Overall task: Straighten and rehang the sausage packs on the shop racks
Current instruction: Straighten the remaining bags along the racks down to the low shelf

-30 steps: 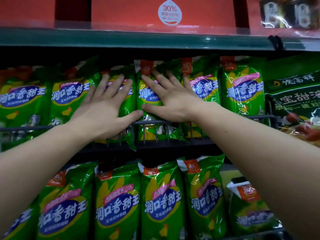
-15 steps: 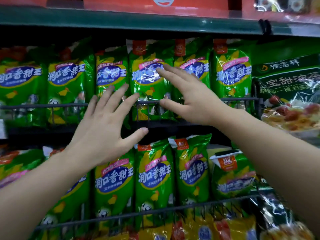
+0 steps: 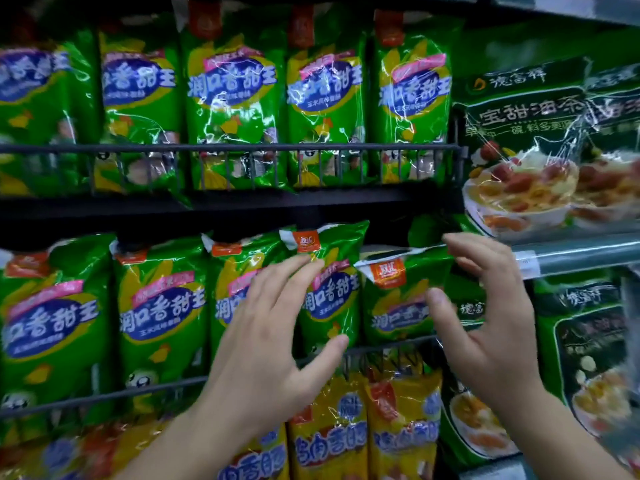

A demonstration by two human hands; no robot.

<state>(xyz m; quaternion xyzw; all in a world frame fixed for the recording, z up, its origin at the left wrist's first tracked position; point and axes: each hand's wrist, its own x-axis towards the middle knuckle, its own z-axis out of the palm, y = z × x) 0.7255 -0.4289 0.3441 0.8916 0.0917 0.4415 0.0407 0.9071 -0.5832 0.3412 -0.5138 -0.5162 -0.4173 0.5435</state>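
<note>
Up close, the left hand (image 3: 273,348) hovers with fingers spread and straight, holding nothing, in front of the middle row of green sausage packs (image 3: 159,317). The right hand (image 3: 491,327) is likewise unclenched, its thumb and loosely bent fingers bracketing the slumped pack (image 3: 394,306) at that row's right end; whether it touches the film cannot be told. Below the hands hang yellow packs (image 3: 398,438). The step in hand looks like the reach for this sagging pack, which sits lower than its neighbour with its white crimped top tipped askew. The next move probably calls for pinching that flat top seam, lifting it, and seating the pack level behind the thin wire rail (image 3: 104,396). The film is glossy, crinkled and pillow-soft, so it would likely slide and buckle under a loose hold. Farther up, the upper row (image 3: 235,98) stands upright and even, with dark green bags (image 3: 519,133) to its right.
</note>
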